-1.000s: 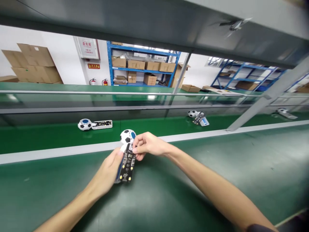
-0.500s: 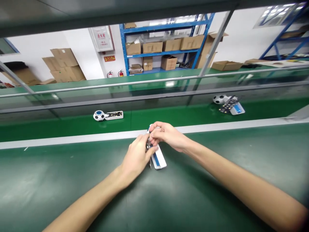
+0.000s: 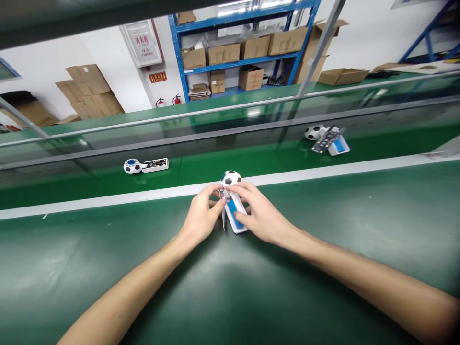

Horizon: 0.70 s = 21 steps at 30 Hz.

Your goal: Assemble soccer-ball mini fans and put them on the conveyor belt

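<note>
Between my hands is a device with a white, black-patched soccer-ball head (image 3: 231,178) and an open white handle shell (image 3: 240,230) with a blue piece (image 3: 233,211) inside. My right hand (image 3: 264,215) is closed round the handle's right side, thumb on the blue part and fingers near the ball's neck. Closed at the left side of the neck, my left hand (image 3: 200,215) pinches a thin board (image 3: 224,221), which stands edge-on beside the shell. The fingers partly hide the neck and the upper board.
On the green conveyor belt (image 3: 201,167) lie a soccer-ball device with an exposed circuit board (image 3: 155,164) at left and another ball device (image 3: 315,132) with a loose dark board (image 3: 326,139) at right. A pale rail (image 3: 172,195) edges the green worktop (image 3: 89,258). Blue shelving (image 3: 235,64) holds cartons behind.
My right hand has gone from pinching at the neck to gripping the handle's right side. The ball head, covered before, now shows. The camera view has shifted and tilted slightly.
</note>
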Each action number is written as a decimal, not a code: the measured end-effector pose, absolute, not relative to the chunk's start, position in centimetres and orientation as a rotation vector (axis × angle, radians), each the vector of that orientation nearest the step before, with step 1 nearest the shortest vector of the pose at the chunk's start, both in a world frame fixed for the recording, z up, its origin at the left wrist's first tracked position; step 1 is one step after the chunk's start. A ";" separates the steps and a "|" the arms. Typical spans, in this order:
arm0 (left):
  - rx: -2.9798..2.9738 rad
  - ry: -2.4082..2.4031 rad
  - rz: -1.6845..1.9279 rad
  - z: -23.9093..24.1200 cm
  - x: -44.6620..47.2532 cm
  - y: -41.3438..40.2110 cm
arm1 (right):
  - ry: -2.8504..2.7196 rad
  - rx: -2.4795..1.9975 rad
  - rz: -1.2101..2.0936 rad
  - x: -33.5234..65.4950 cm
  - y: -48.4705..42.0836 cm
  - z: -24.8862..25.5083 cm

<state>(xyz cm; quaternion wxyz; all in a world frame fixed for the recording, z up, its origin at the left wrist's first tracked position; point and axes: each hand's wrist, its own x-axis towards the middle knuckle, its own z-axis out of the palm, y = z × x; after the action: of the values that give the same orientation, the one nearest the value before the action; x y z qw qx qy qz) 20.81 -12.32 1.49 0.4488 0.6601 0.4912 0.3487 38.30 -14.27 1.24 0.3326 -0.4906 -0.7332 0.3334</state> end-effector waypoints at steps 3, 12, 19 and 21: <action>1.847 1.357 0.903 2.7 20.8 -12.5 | -1.628 -1.191 0.978 37.3 -14.4 -0.4; 1.963 1.423 0.898 2.4 20.6 -12.5 | -2.082 -1.324 0.310 36.8 -13.5 0.1; 1.868 1.422 0.859 3.0 21.3 -11.9 | -2.334 -1.388 0.130 36.6 -11.4 1.8; 1.845 1.515 0.831 3.4 21.5 -11.8 | -2.340 -1.420 0.078 36.5 -11.4 1.7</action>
<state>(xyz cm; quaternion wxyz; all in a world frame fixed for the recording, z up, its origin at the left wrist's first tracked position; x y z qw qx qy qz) 21.49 -11.76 3.43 0.3023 0.6957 0.5712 0.3136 36.45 -11.41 1.69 0.2005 -0.5079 -0.8373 0.0277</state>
